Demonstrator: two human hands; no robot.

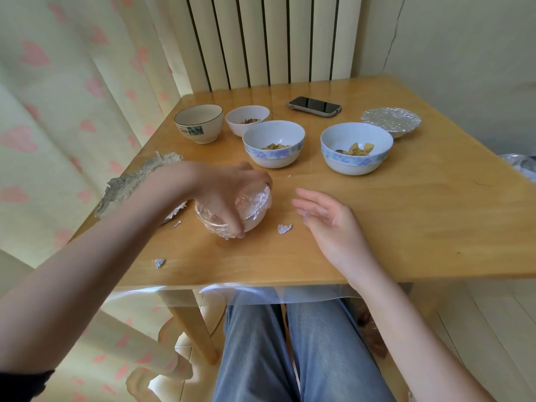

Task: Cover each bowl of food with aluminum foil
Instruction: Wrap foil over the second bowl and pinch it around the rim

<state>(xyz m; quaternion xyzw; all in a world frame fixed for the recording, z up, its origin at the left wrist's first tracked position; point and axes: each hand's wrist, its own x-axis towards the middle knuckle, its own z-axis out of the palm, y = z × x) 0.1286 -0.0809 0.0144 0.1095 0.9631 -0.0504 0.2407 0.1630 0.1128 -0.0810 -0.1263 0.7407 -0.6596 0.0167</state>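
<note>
My left hand (229,190) lies over a foil-covered bowl (255,211) near the table's front left, its fingers curled down round the rim. My right hand (327,224) hovers just right of that bowl, fingers relaxed and holding nothing. Two blue-patterned bowls with food stand uncovered behind: one at centre (274,143), one to its right (356,147). A smaller white bowl with food (246,118) sits further back. Another foil-covered bowl (390,120) is at the back right. A sheet of foil (136,181) hangs over the left table edge.
An empty cream bowl (198,123) stands at the back left. A phone (313,106) lies at the back centre. Small foil scraps (284,228) (159,262) lie near the front. More foil (522,165) shows at the right edge. The wooden table (420,227) meets a radiator behind.
</note>
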